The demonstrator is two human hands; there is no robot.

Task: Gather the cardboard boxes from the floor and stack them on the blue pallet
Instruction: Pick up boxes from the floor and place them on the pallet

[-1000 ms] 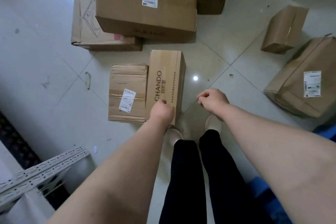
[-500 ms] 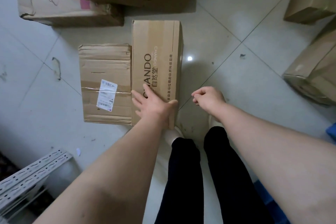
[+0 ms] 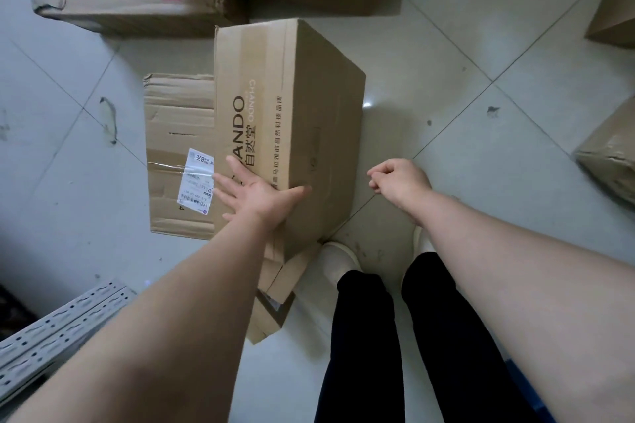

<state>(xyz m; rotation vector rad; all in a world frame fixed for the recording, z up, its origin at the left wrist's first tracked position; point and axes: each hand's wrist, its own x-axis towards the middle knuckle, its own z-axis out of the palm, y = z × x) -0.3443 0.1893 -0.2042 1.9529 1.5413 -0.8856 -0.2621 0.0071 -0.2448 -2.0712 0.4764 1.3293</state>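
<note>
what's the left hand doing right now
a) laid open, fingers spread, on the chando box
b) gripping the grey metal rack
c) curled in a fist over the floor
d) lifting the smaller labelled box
a: the left hand lies open with straight, spread fingers on the printed face of the CHANDO box; the curled one is the right hand.

This is looking like a storeroom or stockroom: taped cardboard boxes (image 3: 309,113) are lying about on a pale tiled floor (image 3: 481,45), one carrying a shipping label (image 3: 196,182) at 9 o'clock, and grey slotted shelving rails (image 3: 51,330) are resting at 8 o'clock.
</note>
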